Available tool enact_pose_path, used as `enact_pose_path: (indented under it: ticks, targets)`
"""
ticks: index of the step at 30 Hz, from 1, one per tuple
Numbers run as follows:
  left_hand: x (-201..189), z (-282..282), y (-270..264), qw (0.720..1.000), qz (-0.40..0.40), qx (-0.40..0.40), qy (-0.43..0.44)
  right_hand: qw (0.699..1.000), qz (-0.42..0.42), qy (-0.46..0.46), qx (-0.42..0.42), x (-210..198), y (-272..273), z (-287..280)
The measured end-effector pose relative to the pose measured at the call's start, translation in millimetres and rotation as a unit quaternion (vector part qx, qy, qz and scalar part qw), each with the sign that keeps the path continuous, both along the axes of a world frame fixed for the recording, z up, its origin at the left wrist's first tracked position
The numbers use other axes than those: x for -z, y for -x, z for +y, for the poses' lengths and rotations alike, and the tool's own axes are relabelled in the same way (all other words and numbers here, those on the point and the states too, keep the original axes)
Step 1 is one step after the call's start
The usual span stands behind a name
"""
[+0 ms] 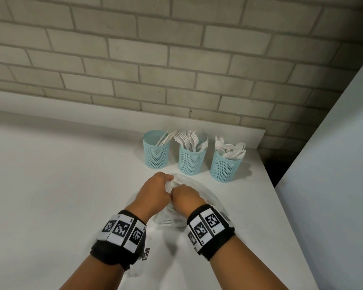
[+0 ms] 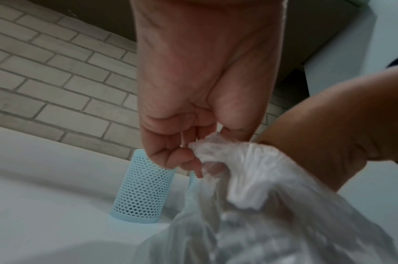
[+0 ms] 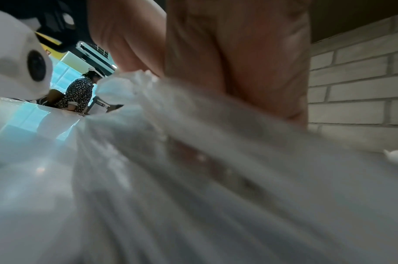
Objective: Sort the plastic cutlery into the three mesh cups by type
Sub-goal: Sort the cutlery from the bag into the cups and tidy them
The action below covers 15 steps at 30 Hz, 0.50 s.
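Left wrist view shows me the fingers of my left hand curled and pinching the bunched top of a thin see-through plastic bag. My right hand sits just beside it, touching the same bunch. Its fingers are curled down into the plastic, and in the right wrist view the bag covers them, so I can only see that they grip it. Both hands are close together above the white desk.

The bag hangs down under my hands and rests on the desk. Through it, in the head view, I can see some white cutlery lying inside, but it is too blurry to tell what kind.

Behind my hands stand three light blue mesh cups in a row near the brick wall. The left cup holds knives. The middle cup holds forks, with what looks like a spoon or two. The right cup holds spoons. The cups stand apart from each other and just past the bag.
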<state>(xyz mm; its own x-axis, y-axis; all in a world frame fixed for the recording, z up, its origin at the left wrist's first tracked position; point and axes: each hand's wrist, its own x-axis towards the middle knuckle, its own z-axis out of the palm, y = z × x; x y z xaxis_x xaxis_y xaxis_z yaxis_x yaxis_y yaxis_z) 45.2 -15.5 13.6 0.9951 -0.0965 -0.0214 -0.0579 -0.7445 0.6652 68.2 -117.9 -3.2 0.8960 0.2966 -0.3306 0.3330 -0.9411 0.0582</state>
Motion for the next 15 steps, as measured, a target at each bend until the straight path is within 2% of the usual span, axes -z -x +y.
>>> enact_pose_path:
  ticks: [6,11,15]
  targets:
    - [2.0,1.6,4.2,1.0,-0.002,-0.001,0.013,1.0,-0.023,-0.006,-0.02,6.6,-5.8,-6.8]
    - [5.6,5.7,6.0,1.0,-0.001,0.005,0.017,1.0,0.018,0.007,0.023,18.9,-4.3,-8.7]
    - [6.8,7.4,7.7,1.0,-0.002,0.004,0.013,0.999,-0.022,-0.025,0.011,15.9,-2.4,-13.2]
